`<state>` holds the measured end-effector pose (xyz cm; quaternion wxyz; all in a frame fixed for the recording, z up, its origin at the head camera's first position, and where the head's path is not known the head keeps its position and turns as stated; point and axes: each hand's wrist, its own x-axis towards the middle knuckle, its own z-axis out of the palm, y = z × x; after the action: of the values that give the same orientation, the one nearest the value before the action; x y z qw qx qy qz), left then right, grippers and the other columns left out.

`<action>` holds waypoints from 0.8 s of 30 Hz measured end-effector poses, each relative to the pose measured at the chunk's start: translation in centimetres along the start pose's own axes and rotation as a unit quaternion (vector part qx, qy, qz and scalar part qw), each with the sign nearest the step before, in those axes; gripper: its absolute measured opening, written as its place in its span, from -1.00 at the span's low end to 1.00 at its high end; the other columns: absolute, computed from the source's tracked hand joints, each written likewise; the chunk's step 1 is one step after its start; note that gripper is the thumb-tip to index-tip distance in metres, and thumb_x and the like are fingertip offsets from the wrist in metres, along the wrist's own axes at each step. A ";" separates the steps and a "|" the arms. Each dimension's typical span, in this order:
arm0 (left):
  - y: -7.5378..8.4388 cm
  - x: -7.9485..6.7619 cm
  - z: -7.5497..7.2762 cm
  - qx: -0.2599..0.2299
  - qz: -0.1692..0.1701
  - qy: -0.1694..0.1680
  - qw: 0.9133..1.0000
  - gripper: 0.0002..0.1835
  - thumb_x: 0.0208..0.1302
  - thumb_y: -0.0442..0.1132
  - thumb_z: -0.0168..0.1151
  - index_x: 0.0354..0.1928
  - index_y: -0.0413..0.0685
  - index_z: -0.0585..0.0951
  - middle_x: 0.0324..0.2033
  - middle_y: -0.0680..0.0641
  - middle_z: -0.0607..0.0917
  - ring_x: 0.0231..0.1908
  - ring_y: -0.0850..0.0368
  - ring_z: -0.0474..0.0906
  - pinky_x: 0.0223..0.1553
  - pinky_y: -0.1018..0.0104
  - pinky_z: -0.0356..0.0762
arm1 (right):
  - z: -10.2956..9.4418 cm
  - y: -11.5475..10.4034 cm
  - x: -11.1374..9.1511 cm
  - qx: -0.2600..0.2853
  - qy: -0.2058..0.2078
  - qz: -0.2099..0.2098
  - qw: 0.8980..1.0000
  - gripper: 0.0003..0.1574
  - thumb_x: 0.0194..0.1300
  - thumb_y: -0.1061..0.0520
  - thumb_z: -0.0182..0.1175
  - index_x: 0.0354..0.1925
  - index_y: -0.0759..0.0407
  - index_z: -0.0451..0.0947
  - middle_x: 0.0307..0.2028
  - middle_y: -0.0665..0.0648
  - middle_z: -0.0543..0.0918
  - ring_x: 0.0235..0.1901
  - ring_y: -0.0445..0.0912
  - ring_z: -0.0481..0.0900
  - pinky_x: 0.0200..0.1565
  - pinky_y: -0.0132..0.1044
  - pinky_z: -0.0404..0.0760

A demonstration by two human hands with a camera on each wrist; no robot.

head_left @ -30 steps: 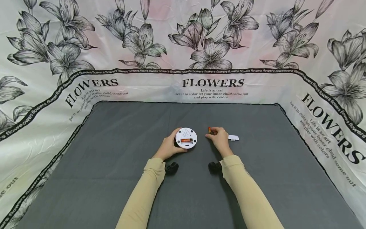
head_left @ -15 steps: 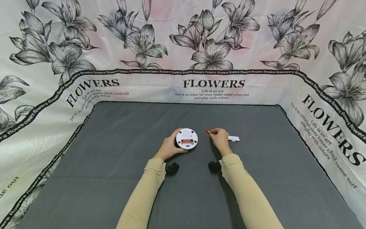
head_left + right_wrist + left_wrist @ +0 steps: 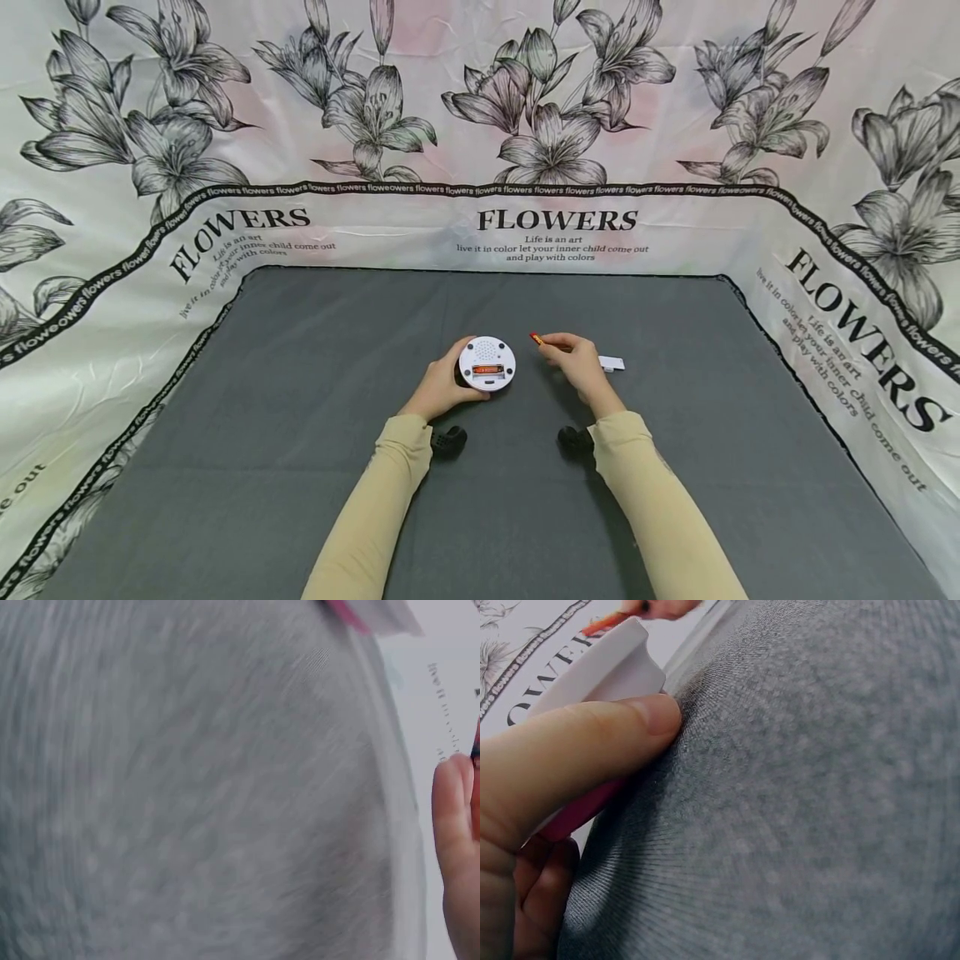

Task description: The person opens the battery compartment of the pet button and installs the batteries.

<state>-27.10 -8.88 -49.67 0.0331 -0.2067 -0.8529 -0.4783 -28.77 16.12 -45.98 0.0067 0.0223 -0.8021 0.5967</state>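
Observation:
My left hand (image 3: pixel 438 385) grips a round white device (image 3: pixel 487 348) with its underside tilted up, showing small feet, a patch of holes and an uncovered battery compartment. An orange battery (image 3: pixel 488 369) lies in that compartment. In the left wrist view the thumb presses the white rim (image 3: pixel 611 664), and a pink part (image 3: pixel 585 810) shows below it. To the right, my right hand (image 3: pixel 576 367) pinches a second orange battery (image 3: pixel 536 338), red end pointing left, apart from the device. In the right wrist view this hand is partly cut off at the edge.
Just right of my right hand, a small white battery cover (image 3: pixel 612 363) lies on the grey cloth (image 3: pixel 337 350). A black wrist camera (image 3: pixel 450 442) sits at each cuff. Flower-printed fabric (image 3: pixel 555 221) borders the table at the back and sides.
My right hand has swung the battery from near upright to slanting left, and its tip has moved slightly toward the device. The left hand and the device stay about where they were.

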 end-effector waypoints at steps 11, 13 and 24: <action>-0.1 0.1 0.0 0.001 -0.003 0.000 1.000 0.05 -0.24 -0.08 0.58 0.36 0.05 0.22 0.09 -0.01 0.50 0.02 0.12 0.44 0.01 0.12 0.36 | 0.7 -2.8 -0.8 0.087 -0.092 -0.068 0.990 -0.65 0.23 0.18 0.24 -0.08 0.39 0.49 -0.20 0.20 0.58 -0.16 0.21 0.49 -0.04 0.09 0.41; -0.1 0.1 -0.1 0.003 -0.002 0.000 1.000 0.04 -0.24 -0.08 0.58 0.36 0.06 0.22 0.09 -0.01 0.49 0.02 0.11 0.44 0.01 0.11 0.36 | 0.7 -3.1 -0.9 0.089 -0.098 -0.072 0.989 -0.66 0.22 0.19 0.25 -0.08 0.38 0.50 -0.24 0.19 0.59 -0.23 0.18 0.50 -0.08 0.07 0.45; 0.1 0.0 0.0 -0.005 -0.007 -0.004 1.000 0.04 -0.21 -0.09 0.57 0.36 0.07 0.20 0.10 0.01 0.48 0.03 0.14 0.43 0.01 0.14 0.37 | 1.4 -4.7 -1.8 0.069 -0.134 -0.076 0.986 -0.65 0.24 0.23 0.22 -0.03 0.40 0.51 -0.15 0.24 0.58 -0.24 0.02 0.48 -0.17 -0.12 0.48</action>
<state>-27.08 -8.85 -49.62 0.0248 -0.2029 -0.8520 -0.4821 -26.74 13.51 -41.90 -0.0570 0.1630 -0.7490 0.6397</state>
